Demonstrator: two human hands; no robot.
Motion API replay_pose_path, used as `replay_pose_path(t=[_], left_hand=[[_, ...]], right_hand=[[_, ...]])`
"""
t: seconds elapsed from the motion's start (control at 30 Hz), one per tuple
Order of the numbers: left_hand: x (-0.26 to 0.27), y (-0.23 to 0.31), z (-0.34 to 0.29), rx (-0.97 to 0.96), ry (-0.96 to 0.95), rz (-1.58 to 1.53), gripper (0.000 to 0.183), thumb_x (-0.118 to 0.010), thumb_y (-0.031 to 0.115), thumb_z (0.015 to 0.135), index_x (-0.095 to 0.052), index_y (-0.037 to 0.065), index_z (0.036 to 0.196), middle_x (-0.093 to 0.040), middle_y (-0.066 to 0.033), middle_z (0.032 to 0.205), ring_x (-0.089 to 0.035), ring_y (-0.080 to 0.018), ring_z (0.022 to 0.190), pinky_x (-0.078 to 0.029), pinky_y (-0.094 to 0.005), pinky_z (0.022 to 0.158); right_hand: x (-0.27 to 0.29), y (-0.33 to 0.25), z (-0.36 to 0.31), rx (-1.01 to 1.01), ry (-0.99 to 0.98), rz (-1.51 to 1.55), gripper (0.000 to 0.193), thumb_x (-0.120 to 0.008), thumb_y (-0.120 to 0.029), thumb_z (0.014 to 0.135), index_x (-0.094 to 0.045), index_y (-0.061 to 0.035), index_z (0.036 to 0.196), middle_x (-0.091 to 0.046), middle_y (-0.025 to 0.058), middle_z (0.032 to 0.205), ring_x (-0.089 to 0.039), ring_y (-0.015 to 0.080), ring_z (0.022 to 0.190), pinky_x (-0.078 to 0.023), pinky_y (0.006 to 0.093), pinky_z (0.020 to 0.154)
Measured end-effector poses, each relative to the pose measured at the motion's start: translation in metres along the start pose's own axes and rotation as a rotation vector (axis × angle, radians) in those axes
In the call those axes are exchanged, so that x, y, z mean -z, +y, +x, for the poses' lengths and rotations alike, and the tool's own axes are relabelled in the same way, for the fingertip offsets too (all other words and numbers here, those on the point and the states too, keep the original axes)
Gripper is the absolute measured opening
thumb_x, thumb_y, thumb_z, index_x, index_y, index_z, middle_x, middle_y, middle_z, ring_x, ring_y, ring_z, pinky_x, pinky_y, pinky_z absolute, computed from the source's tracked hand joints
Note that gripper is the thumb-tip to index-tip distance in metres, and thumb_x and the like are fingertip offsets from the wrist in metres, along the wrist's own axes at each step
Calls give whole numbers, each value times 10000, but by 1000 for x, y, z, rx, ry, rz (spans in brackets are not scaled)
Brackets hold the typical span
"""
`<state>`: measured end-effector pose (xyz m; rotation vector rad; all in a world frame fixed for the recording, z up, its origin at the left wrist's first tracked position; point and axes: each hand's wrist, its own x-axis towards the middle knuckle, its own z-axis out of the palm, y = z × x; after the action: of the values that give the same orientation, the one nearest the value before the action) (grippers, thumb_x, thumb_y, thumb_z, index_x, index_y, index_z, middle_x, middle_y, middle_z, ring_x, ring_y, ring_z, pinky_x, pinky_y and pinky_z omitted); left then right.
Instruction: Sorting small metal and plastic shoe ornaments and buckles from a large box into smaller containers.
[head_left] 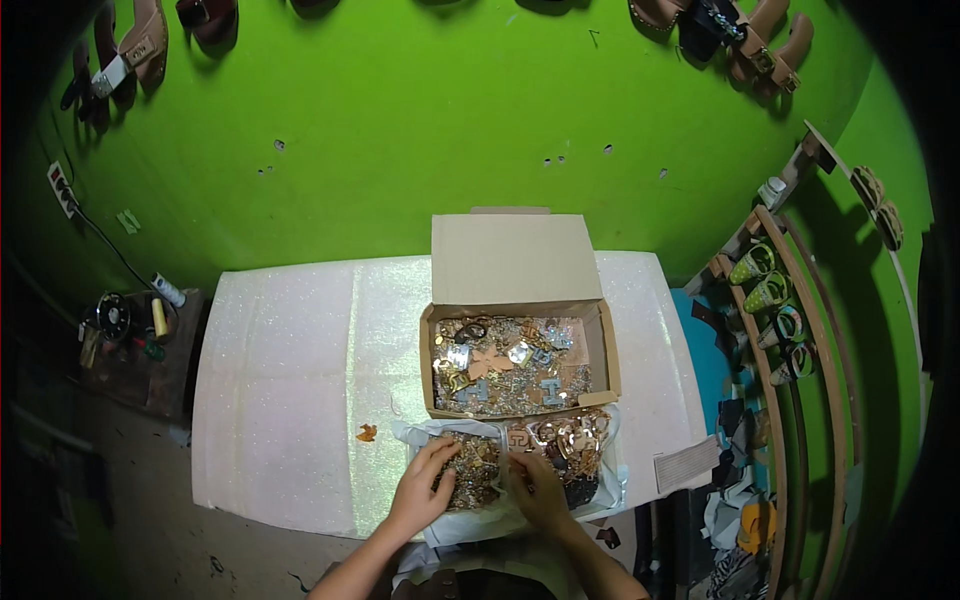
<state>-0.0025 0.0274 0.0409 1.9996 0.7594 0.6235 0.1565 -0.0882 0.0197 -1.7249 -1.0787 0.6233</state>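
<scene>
Small trinkets (474, 470), gold and dark, mixed: in white-lined tray (462, 528), near edge of table (280, 390). Left hand (424, 490): spread over them. Right hand (540, 495): cannot tell whether grasping. Cardboard box (611, 360), lid raised: silver, gold pieces (500, 385).

Green wall (350, 150) | wooden rack (777, 470) at right | grey floor (260, 535)

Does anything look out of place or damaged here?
Yes. A small orange-brown piece lies alone on the white tabletop, away from the mixed small parts at the left hand. The green wall also has several chipped spots breaking its smooth surface.
</scene>
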Motion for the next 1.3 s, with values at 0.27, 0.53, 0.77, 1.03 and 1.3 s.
replay_pose_path(t=[0.27,0.53,0.77,1.03,1.3], left_hand=[[2,23,69,25,-13,8,294,-485,55,803,-517,26,1094,-467,-148,1158,-465,-292,1087,-355,-338,919],[-41,0,123,88,102,207,283,-485,128,795,-529,12,1049,-502,-150,1072,-509,-316,974,-397,-359,856],[-69,-28,161,361,3,351,294,-493,171,791,-534,9,1032,-521,-171,1028,-508,-336,952,-401,-370,838],[-81,-41,161,435,176,345,303,-493,173,774,-543,14,1027,-526,-154,1028,-511,-311,955,-409,-370,821],[-83,-39,159,473,198,271,307,-492,163,779,-541,11,1042,-525,-162,1042,-508,-314,968,-399,-360,842]], right_hand=[[65,4,103,180,-81,-194,156,-499,-111,815,-577,-37,929,-580,137,879,-571,291,800,-457,344,697],[64,68,192,387,-384,-343,167,-509,-103,770,-564,-35,911,-553,124,817,-552,272,779,-451,362,698],[21,95,234,662,-654,-620,321,-529,-81,707,-518,-69,1029,-486,107,1041,-467,268,1006,-420,363,818],[5,105,253,540,-754,-723,419,-617,-164,707,-472,-61,1087,-542,109,993,-487,274,1001,-404,368,838],[25,109,250,407,-829,-657,284,-639,-174,679,-523,-60,912,-572,137,880,-540,305,898,-423,377,794]])
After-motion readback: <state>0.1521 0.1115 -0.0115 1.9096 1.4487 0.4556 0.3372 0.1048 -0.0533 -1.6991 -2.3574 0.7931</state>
